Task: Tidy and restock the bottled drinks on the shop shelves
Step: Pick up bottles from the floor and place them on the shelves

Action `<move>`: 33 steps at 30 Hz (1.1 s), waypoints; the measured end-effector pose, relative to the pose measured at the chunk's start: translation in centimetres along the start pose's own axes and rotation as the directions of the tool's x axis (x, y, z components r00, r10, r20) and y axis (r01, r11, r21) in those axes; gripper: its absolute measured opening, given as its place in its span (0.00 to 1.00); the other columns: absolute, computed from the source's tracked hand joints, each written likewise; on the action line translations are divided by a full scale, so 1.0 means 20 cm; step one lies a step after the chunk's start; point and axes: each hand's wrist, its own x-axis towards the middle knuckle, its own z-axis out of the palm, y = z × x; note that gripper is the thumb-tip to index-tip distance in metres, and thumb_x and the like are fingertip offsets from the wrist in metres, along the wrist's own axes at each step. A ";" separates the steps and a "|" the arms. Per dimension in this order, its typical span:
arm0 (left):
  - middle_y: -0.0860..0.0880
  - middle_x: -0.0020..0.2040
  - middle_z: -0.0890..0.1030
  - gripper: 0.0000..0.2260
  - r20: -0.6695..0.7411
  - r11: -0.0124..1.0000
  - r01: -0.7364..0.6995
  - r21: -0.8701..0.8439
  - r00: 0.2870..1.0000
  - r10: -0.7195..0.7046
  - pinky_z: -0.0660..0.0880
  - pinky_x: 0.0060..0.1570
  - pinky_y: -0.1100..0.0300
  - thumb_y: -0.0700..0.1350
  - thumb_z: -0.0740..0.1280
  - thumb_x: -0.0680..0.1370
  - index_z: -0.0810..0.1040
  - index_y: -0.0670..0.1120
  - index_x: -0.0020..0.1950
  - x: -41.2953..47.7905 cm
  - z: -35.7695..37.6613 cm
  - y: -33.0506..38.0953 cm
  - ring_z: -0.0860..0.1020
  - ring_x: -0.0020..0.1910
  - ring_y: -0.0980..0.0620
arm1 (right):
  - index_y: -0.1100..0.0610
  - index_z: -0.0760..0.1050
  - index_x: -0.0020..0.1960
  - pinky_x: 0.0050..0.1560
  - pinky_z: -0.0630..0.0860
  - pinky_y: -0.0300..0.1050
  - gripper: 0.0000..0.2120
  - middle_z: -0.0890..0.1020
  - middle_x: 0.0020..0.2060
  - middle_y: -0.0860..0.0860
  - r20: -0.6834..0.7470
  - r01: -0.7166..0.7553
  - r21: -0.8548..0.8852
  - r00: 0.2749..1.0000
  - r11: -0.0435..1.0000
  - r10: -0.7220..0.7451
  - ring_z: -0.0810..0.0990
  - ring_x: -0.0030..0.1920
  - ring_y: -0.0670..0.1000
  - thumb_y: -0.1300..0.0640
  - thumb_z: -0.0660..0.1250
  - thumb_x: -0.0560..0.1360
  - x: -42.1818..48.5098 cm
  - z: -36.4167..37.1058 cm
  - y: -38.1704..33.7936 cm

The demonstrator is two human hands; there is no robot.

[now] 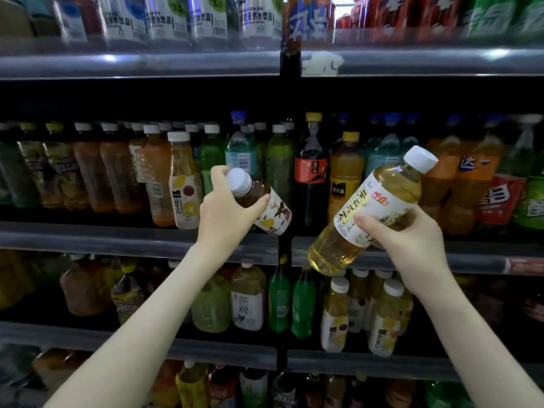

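This is a shop. Long grey shelves [138, 66] run one above the other, and each is packed with rows of bottled drinks. The top shelf holds clear water bottles [164, 22] and bright soda bottles [397, 13]. The middle shelf has juice bottles [184, 181], green tea bottles [279, 160] and a dark cola bottle [311, 169], many of the same kind side by side. More drinks [247, 298] fill the lower shelves. A white tag [322, 63], like a price label, sticks to the top shelf's front edge.
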 end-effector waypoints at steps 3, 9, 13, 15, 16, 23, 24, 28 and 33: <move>0.64 0.44 0.71 0.26 -0.077 0.998 -0.033 -0.048 0.997 0.029 0.71 0.37 0.74 0.53 0.76 0.69 0.65 0.50 0.58 -0.03 -0.05 0.04 0.75 0.40 0.65 | 0.45 0.79 0.47 0.39 0.77 0.29 0.17 0.84 0.44 0.36 -0.002 0.006 -0.038 1.000 0.999 -0.006 0.83 0.46 0.39 0.46 0.78 0.60 -0.04 0.01 0.02; 0.61 0.46 0.75 0.25 0.024 0.988 0.046 -0.147 0.999 -0.043 0.70 0.38 0.78 0.54 0.76 0.68 0.68 0.49 0.58 -0.14 -0.12 0.05 0.74 0.45 0.73 | 0.42 0.79 0.48 0.41 0.78 0.30 0.16 0.84 0.45 0.36 0.037 -0.041 -0.069 0.998 0.997 0.044 0.83 0.46 0.38 0.50 0.79 0.63 -0.12 0.04 0.08; 0.61 0.45 0.76 0.23 0.105 0.970 0.191 -0.153 0.979 -0.176 0.76 0.36 0.65 0.55 0.76 0.67 0.69 0.53 0.55 -0.22 -0.12 0.01 0.76 0.43 0.69 | 0.42 0.79 0.47 0.40 0.76 0.28 0.15 0.84 0.44 0.34 0.048 -0.035 -0.063 0.998 0.997 0.038 0.82 0.46 0.36 0.53 0.79 0.64 -0.15 0.03 0.10; 0.61 0.46 0.77 0.24 0.115 0.960 0.245 -0.134 0.966 -0.230 0.78 0.38 0.57 0.56 0.76 0.66 0.70 0.55 0.55 -0.23 -0.13 -0.01 0.78 0.44 0.64 | 0.42 0.78 0.48 0.40 0.77 0.29 0.15 0.83 0.45 0.34 0.047 -0.023 -0.067 0.999 0.997 0.027 0.82 0.47 0.37 0.52 0.79 0.64 -0.13 0.02 0.08; 0.60 0.46 0.77 0.24 0.116 0.959 0.258 -0.120 0.963 -0.245 0.78 0.40 0.57 0.56 0.76 0.65 0.70 0.55 0.55 -0.22 -0.14 -0.02 0.78 0.45 0.62 | 0.42 0.78 0.49 0.41 0.77 0.29 0.16 0.83 0.45 0.34 0.042 -0.014 -0.067 0.999 0.998 0.017 0.82 0.47 0.37 0.52 0.78 0.65 -0.11 0.02 0.07; 0.60 0.48 0.78 0.23 0.246 0.930 0.357 0.083 0.897 -0.366 0.76 0.46 0.55 0.59 0.75 0.65 0.70 0.59 0.55 -0.25 -0.24 -0.13 0.77 0.48 0.58 | 0.43 0.77 0.49 0.39 0.76 0.28 0.16 0.83 0.44 0.33 0.149 -0.017 -0.044 0.989 0.999 0.023 0.82 0.46 0.36 0.54 0.78 0.66 -0.10 0.07 0.05; 0.60 0.47 0.78 0.23 0.276 0.927 0.357 0.116 0.885 -0.375 0.77 0.44 0.56 0.59 0.75 0.65 0.69 0.60 0.54 -0.29 -0.23 -0.14 0.77 0.46 0.58 | 0.43 0.77 0.50 0.39 0.76 0.28 0.17 0.83 0.45 0.33 0.197 -0.037 -0.057 0.979 0.998 0.048 0.82 0.46 0.36 0.54 0.78 0.65 -0.13 0.07 0.07; 0.60 0.45 0.78 0.25 0.417 0.888 0.378 0.262 0.785 -0.458 0.76 0.38 0.58 0.61 0.74 0.65 0.68 0.61 0.56 -0.55 -0.16 -0.24 0.78 0.41 0.58 | 0.39 0.76 0.50 0.41 0.73 0.24 0.20 0.81 0.46 0.29 0.356 -0.150 -0.160 0.913 0.976 0.199 0.80 0.48 0.32 0.51 0.78 0.62 -0.37 0.08 0.27; 0.54 0.43 0.80 0.25 0.528 0.803 0.408 0.433 0.607 -0.593 0.74 0.32 0.59 0.60 0.73 0.67 0.64 0.57 0.57 -1.04 0.04 -0.38 0.79 0.38 0.54 | 0.40 0.75 0.52 0.43 0.73 0.24 0.23 0.82 0.43 0.30 0.457 -0.340 -0.312 0.765 0.887 0.454 0.78 0.48 0.29 0.54 0.79 0.63 -0.74 0.00 0.65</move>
